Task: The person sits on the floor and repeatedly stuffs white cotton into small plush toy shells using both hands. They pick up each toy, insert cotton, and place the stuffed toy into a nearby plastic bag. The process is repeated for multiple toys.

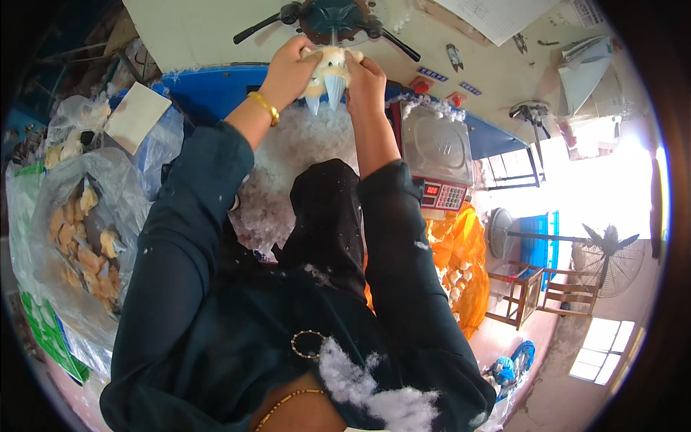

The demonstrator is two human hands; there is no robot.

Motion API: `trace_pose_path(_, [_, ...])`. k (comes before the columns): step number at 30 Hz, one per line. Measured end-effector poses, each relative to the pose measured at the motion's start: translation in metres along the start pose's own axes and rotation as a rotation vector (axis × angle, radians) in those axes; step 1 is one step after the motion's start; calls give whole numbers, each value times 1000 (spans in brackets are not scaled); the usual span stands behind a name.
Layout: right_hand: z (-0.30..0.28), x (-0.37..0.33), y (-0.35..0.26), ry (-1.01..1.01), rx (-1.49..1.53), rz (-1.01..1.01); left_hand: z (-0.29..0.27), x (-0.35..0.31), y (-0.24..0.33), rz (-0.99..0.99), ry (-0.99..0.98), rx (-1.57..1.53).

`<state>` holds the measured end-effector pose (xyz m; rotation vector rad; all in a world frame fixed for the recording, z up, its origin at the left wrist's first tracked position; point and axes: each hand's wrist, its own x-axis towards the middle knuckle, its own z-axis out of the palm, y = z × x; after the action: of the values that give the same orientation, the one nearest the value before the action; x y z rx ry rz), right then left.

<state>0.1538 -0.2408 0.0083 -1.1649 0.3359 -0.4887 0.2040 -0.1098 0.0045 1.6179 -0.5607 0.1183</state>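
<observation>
Both hands grip a small plush toy [332, 63] at the far edge of the workbench. It is cream with a dark eye spot, and pale grey-blue pointed pieces hang toward me. My left hand [289, 70] pinches its left side, and my right hand [366, 81] holds its right side, fingers partly hidden behind it. Right above the toy, the thin metal nozzle [334, 36] of a dark round machine port [324, 16] points at it; whether the tip is inside, I cannot tell. White fluffy stuffing [277, 155] lies heaped below my hands.
Black lever handles [399, 45] flank the port. Red buttons [422, 85] and a digital scale [437, 151] are at right. On the left, a clear plastic bag [133, 180] holds tan plush pieces. An orange bag [475, 266], a stool [515, 295] and a standing fan [608, 266] are right.
</observation>
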Motion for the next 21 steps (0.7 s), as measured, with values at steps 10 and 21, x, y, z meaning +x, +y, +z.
trace_pose_path(10, [-25, -43, -10, -105, -54, 84, -15, -37, 2, -270, -150, -289])
trace_pose_path(21, [-32, -72, -17, -124, 25, 74, -15, -54, 11, -10, -109, 37])
